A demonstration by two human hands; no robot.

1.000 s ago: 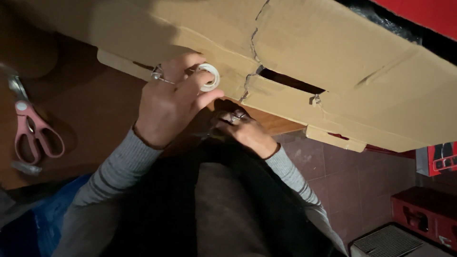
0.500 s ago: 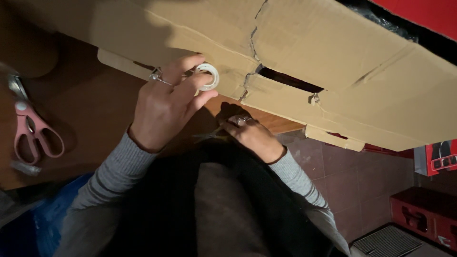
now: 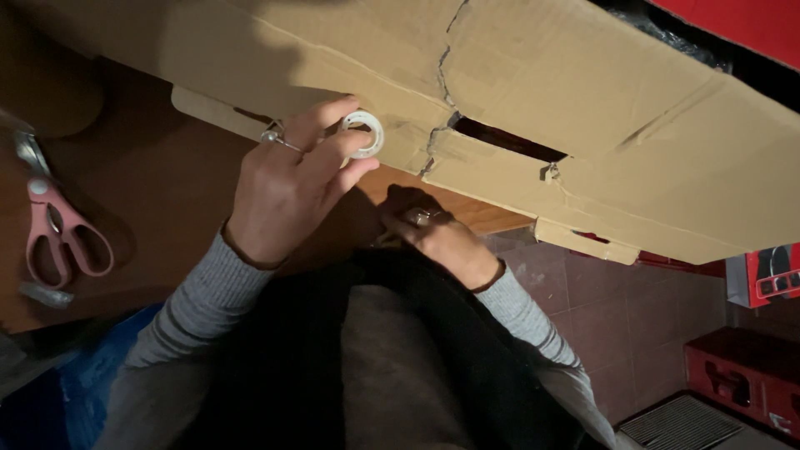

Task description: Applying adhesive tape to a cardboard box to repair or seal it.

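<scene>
A large flattened cardboard box with a torn seam and a dark slot lies across the brown table. My left hand holds a small white roll of tape against the box's near edge, thumb and fingers around the ring. My right hand sits lower, below the table edge near the tear, fingers curled in shadow; what it holds is hard to make out, perhaps the end of the tape.
Pink-handled scissors lie on the table at the left. Red crates and a red box stand on the tiled floor at the right. My dark-clothed lap fills the bottom centre.
My left hand has stayed on the tape roll with a slight shift. My right hand has drawn a little down and to the right, away from the roll.
</scene>
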